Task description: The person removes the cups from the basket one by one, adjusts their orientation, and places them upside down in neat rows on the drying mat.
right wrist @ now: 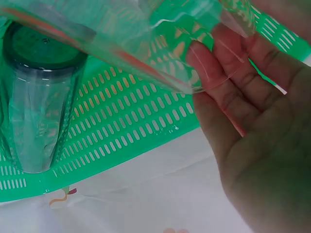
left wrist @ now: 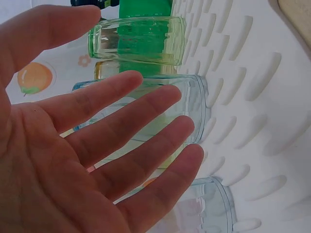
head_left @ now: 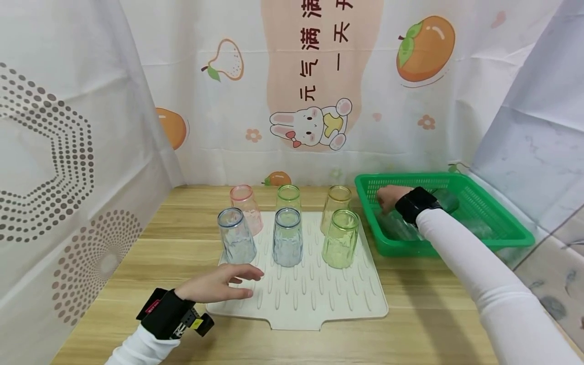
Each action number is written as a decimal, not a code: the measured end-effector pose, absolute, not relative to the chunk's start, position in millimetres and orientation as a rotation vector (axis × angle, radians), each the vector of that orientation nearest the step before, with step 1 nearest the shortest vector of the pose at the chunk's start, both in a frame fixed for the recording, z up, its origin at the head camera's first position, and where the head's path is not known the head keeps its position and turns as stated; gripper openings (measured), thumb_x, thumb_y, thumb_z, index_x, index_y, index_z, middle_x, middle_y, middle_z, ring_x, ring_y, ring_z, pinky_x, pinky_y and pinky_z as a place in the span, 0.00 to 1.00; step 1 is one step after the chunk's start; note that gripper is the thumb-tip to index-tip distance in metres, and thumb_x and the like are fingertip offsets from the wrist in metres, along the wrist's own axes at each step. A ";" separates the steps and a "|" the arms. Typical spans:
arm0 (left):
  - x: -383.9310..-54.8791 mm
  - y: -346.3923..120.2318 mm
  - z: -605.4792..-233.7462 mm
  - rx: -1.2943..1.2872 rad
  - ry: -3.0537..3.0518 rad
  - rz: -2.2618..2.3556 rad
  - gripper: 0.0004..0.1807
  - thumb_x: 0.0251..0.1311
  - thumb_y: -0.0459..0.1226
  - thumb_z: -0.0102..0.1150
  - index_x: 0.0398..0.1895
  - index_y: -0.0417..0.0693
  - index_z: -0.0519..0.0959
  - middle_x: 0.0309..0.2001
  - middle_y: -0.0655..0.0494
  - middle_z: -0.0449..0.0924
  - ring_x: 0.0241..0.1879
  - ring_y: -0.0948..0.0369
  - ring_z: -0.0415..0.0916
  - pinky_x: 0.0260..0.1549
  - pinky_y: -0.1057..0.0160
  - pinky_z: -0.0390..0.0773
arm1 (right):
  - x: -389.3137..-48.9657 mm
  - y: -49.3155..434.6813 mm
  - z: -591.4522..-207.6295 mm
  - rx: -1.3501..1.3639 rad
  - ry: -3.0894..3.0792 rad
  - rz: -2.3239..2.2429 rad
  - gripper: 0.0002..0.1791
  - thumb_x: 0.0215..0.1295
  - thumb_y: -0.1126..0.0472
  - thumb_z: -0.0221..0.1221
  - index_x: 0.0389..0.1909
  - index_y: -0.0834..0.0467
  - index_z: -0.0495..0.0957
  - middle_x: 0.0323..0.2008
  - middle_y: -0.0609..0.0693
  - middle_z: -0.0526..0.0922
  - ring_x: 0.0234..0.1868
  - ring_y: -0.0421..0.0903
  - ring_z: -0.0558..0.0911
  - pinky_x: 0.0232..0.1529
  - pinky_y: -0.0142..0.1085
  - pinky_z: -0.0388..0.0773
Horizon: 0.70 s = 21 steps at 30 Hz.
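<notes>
Over the front left of a white draining board (head_left: 296, 323) hovers my left hand (head_left: 223, 285), fingers spread and holding nothing. A blue-tinted glass (head_left: 238, 241) stands just beyond its fingertips, with a second blue glass (head_left: 288, 238) and a yellow-green glass (head_left: 340, 238) to the right. Behind them are a pink glass (head_left: 246, 210), a green one (head_left: 289, 198) and an amber one (head_left: 335, 208). My right hand (head_left: 391, 196) reaches into the green basket (head_left: 511, 238). Its fingers (right wrist: 221, 82) grip a clear cup (right wrist: 146, 63) near the rim in the right wrist view.
Another clear glass with a dark base (right wrist: 43, 97) lies in the basket, and more clear glassware (head_left: 476, 228) is at its right side. The basket stands right of the board on the wooden table (head_left: 178, 243). Printed curtains (head_left: 219, 121) close off the back and sides.
</notes>
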<state>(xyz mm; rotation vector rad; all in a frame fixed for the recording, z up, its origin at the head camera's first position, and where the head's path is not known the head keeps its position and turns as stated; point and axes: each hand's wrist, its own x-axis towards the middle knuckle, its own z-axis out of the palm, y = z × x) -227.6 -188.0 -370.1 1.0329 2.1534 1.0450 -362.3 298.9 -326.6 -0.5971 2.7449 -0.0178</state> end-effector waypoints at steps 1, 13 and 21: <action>-227.7 -187.5 -370.2 1.033 2.154 1.044 0.23 0.68 0.42 0.56 0.61 0.38 0.71 0.60 0.41 0.73 0.59 0.44 0.70 0.57 0.46 0.69 | -360.2 298.7 -323.4 -0.604 2.739 -0.022 0.17 0.54 0.70 0.64 0.15 0.54 0.68 0.16 0.42 0.62 0.19 0.40 0.59 0.23 0.34 0.58; -227.7 -183.7 -370.5 1.036 2.111 1.072 0.21 0.69 0.39 0.54 0.61 0.38 0.71 0.60 0.40 0.72 0.59 0.42 0.69 0.57 0.41 0.67 | -337.7 300.2 -294.4 -0.675 2.662 -0.122 0.17 0.66 0.74 0.51 0.20 0.57 0.59 0.19 0.44 0.54 0.23 0.42 0.53 0.31 0.39 0.57; -227.3 -181.5 -369.0 1.046 2.102 1.064 0.21 0.70 0.39 0.53 0.61 0.38 0.71 0.59 0.40 0.72 0.59 0.43 0.69 0.58 0.42 0.68 | -334.6 304.9 -287.0 -0.799 2.621 -0.171 0.11 0.64 0.73 0.56 0.25 0.61 0.67 0.23 0.46 0.62 0.24 0.42 0.60 0.30 0.38 0.57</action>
